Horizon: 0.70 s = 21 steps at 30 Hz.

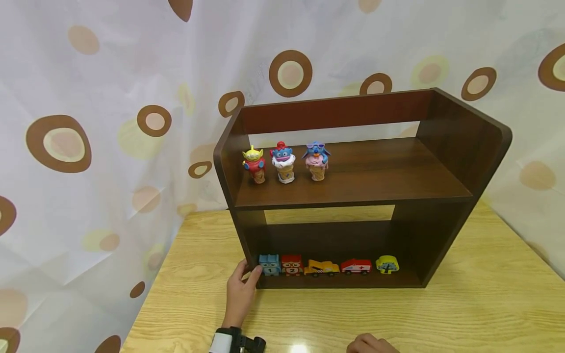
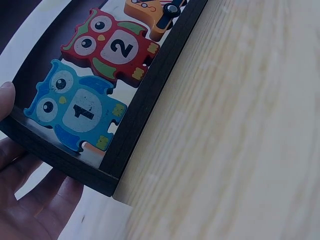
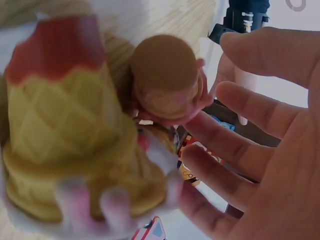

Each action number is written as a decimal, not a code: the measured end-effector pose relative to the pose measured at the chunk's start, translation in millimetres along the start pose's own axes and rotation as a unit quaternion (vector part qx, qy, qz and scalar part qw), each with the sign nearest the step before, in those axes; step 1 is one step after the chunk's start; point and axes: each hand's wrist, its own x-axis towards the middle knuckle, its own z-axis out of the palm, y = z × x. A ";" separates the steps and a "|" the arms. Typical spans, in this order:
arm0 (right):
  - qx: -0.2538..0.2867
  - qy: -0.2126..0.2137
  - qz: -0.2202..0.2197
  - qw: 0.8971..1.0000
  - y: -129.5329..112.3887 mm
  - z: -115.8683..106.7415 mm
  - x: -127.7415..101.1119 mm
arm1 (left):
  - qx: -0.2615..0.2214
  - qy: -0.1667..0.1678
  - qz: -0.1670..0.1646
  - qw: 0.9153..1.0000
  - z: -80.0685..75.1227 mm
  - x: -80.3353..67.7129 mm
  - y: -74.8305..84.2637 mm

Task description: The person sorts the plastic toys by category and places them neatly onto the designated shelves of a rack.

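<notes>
My left hand (image 1: 240,290) grips the lower left side panel of a dark brown wooden shelf (image 1: 353,194). Its thumb lies on the inner side and the other fingers outside. Just inside that panel stand a blue owl block (image 2: 75,107) marked 1 and a red owl block (image 2: 112,46) marked 2. At the head view's bottom edge, part of my right hand (image 1: 371,344) shows. In the right wrist view its fingers are spread, fingertips right at a small figure with a round brown base (image 3: 165,62). A larger waffle-cone figure (image 3: 65,117) looms close beside it, blurred.
A yellow truck (image 1: 321,267), a red and white ambulance (image 1: 355,266) and a yellow tree block (image 1: 387,264) continue the lower row. Above stand a green-headed alien figure (image 1: 254,164), a blue figure with a red hat (image 1: 283,162) and a blue figure in sunglasses (image 1: 316,161).
</notes>
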 end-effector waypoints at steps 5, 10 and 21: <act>-0.099 0.001 0.025 0.995 -6.4 -3.3 -1.9 | 0.002 0.002 -0.005 1.000 0.6 -0.1 0.4; -0.132 -0.029 -0.034 0.990 -2.6 -6.2 -1.8 | 0.004 0.001 -0.003 1.000 1.2 0.1 -0.9; -0.128 -0.046 -0.105 0.985 8.5 -6.0 7.4 | 0.000 -0.002 0.000 1.000 -0.7 -0.4 1.0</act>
